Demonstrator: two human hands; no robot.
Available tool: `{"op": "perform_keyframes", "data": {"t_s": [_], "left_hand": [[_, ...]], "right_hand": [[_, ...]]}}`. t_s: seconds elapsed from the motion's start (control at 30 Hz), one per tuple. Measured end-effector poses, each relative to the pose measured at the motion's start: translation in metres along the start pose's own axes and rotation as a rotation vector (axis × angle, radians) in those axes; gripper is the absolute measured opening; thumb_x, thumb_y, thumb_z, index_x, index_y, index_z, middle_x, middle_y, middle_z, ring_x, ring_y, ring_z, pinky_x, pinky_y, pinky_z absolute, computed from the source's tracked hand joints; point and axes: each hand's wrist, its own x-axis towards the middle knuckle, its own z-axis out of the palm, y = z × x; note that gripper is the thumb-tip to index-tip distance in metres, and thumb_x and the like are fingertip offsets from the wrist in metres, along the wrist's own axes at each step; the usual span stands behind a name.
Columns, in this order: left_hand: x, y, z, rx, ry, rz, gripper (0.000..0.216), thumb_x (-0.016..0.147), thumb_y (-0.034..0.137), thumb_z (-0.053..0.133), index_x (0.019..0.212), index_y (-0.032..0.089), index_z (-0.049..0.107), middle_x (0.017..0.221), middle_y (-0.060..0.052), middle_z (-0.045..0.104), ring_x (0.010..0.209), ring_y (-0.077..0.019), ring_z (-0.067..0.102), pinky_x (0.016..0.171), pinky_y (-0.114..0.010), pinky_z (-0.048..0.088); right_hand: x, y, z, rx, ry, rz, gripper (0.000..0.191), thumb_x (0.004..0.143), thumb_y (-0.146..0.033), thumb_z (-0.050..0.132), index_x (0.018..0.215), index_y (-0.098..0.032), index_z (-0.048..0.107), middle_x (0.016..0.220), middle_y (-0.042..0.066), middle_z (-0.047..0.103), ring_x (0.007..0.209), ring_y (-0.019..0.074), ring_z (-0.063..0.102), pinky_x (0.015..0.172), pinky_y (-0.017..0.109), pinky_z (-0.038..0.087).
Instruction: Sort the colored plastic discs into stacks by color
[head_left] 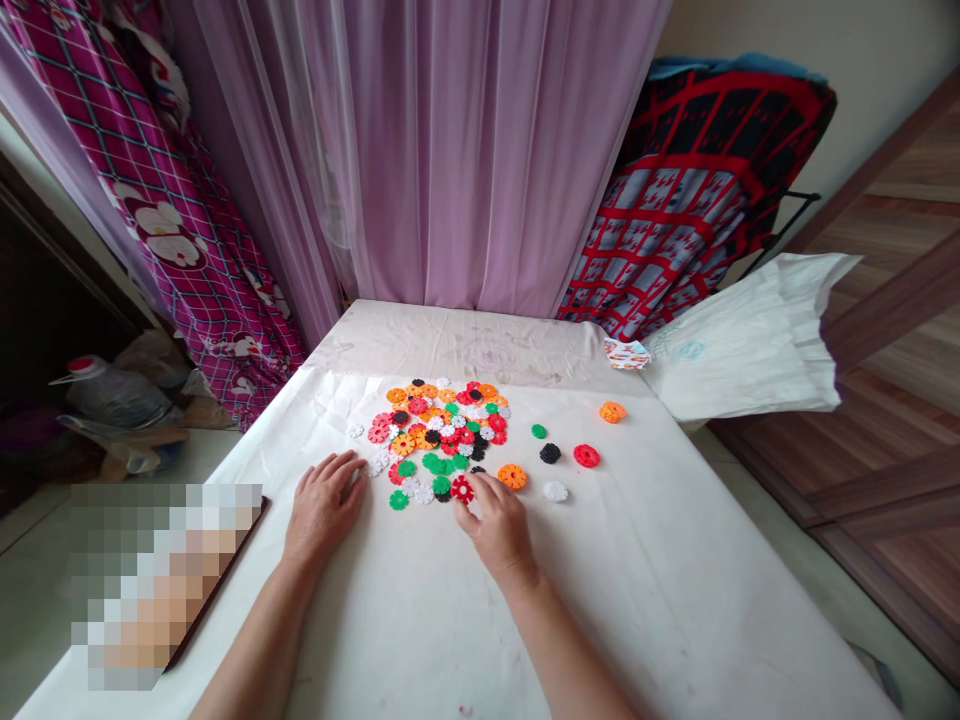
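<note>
A heap of plastic snowflake discs (pixel 442 463) in orange, red, white, green and black lies on the white-covered table (pixel 420 620). My left hand (pixel 326 500) rests on the cloth at the left of the heap, fingers loosely stretched and holding nothing. At the heap's near right edge, my right hand (pixel 499 525) has a red snowflake disc (pixel 462 488) between thumb and fingers. Right of this hand sit an orange disc stack (pixel 511 477), a white one (pixel 556 491), a black one (pixel 550 454), a red one (pixel 586 456) and a green one (pixel 538 431).
Another orange stack (pixel 612 411) lies farther right. A white bag (pixel 757 335) hangs at the table's right edge beside a small patterned paper (pixel 628 353). A blurred-out flat object (pixel 180 590) lies at the left edge. Purple curtains (pixel 465 150) hang behind the table.
</note>
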Motion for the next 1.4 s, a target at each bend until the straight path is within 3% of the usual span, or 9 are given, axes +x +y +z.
{"op": "perform_keyframes", "data": {"t_s": [0.17, 0.3, 0.43, 0.87, 1.03, 1.2, 1.3, 1.4], "left_hand": [[0.002, -0.003, 0.002, 0.012, 0.024, 0.02, 0.04, 0.091, 0.045, 0.039, 0.116, 0.028, 0.066, 0.132, -0.004, 0.063, 0.129, -0.0283, 0.051, 0.107, -0.052, 0.038], [0.003, -0.004, 0.004, 0.022, 0.035, 0.035, 0.042, 0.091, 0.046, 0.038, 0.114, 0.026, 0.067, 0.131, -0.005, 0.064, 0.127, -0.0284, 0.052, 0.106, -0.05, 0.039], [0.003, -0.005, 0.004, 0.026, 0.037, 0.039, 0.042, 0.091, 0.046, 0.038, 0.114, 0.026, 0.066, 0.13, -0.005, 0.064, 0.126, -0.0287, 0.052, 0.105, -0.05, 0.039], [0.004, -0.007, 0.004, 0.03, 0.041, 0.055, 0.041, 0.091, 0.046, 0.038, 0.114, 0.026, 0.067, 0.129, -0.005, 0.065, 0.126, -0.028, 0.053, 0.105, -0.048, 0.041], [0.003, -0.005, 0.004, 0.026, 0.045, 0.045, 0.041, 0.091, 0.045, 0.038, 0.113, 0.026, 0.067, 0.129, -0.005, 0.065, 0.125, -0.0276, 0.053, 0.104, -0.047, 0.041], [0.003, -0.003, 0.002, 0.025, 0.023, 0.023, 0.041, 0.091, 0.044, 0.039, 0.114, 0.027, 0.066, 0.131, -0.005, 0.063, 0.127, -0.0281, 0.052, 0.106, -0.049, 0.039], [0.003, -0.002, 0.001, 0.02, 0.012, 0.014, 0.041, 0.091, 0.044, 0.039, 0.116, 0.026, 0.066, 0.132, -0.005, 0.063, 0.128, -0.0284, 0.051, 0.106, -0.05, 0.038], [0.002, 0.0, 0.0, 0.012, 0.022, 0.019, 0.04, 0.091, 0.043, 0.039, 0.116, 0.025, 0.066, 0.132, -0.006, 0.063, 0.128, -0.0283, 0.051, 0.106, -0.05, 0.039]], "right_hand": [[0.006, 0.092, -0.065, -0.189, 0.189, 0.223, 0.029, 0.09, -0.039, 0.054, 0.099, -0.018, 0.071, 0.096, 0.009, 0.073, 0.078, 0.0184, 0.066, 0.073, 0.03, 0.051], [0.011, 0.164, -0.094, -0.319, 0.048, 0.337, 0.036, 0.088, -0.046, 0.048, 0.093, -0.02, 0.072, 0.091, 0.009, 0.073, 0.074, 0.0197, 0.064, 0.069, 0.031, 0.048], [0.013, 0.184, -0.091, -0.368, -0.105, 0.329, 0.03, 0.086, -0.042, 0.05, 0.092, -0.022, 0.072, 0.091, 0.007, 0.073, 0.074, 0.019, 0.063, 0.067, 0.029, 0.044], [0.009, 0.176, -0.086, -0.412, -0.187, 0.357, 0.025, 0.085, -0.036, 0.053, 0.097, -0.023, 0.071, 0.1, 0.007, 0.072, 0.083, 0.0197, 0.062, 0.067, 0.029, 0.043], [0.008, 0.164, -0.091, -0.402, -0.108, 0.342, 0.027, 0.088, -0.037, 0.05, 0.099, -0.022, 0.071, 0.104, 0.008, 0.071, 0.086, 0.021, 0.063, 0.068, 0.03, 0.046], [0.002, 0.099, -0.075, -0.184, -0.011, 0.194, 0.027, 0.093, -0.03, 0.045, 0.092, -0.021, 0.071, 0.094, 0.007, 0.072, 0.085, 0.0177, 0.065, 0.079, 0.028, 0.049], [-0.005, 0.041, -0.049, 0.016, -0.145, 0.048, 0.022, 0.091, -0.02, 0.048, 0.088, -0.023, 0.069, 0.09, 0.003, 0.072, 0.085, 0.0151, 0.065, 0.08, 0.026, 0.049], [-0.007, -0.002, -0.022, 0.097, -0.258, 0.052, 0.016, 0.084, -0.013, 0.054, 0.09, -0.023, 0.066, 0.091, 0.002, 0.071, 0.086, 0.0152, 0.064, 0.079, 0.025, 0.049]]}}
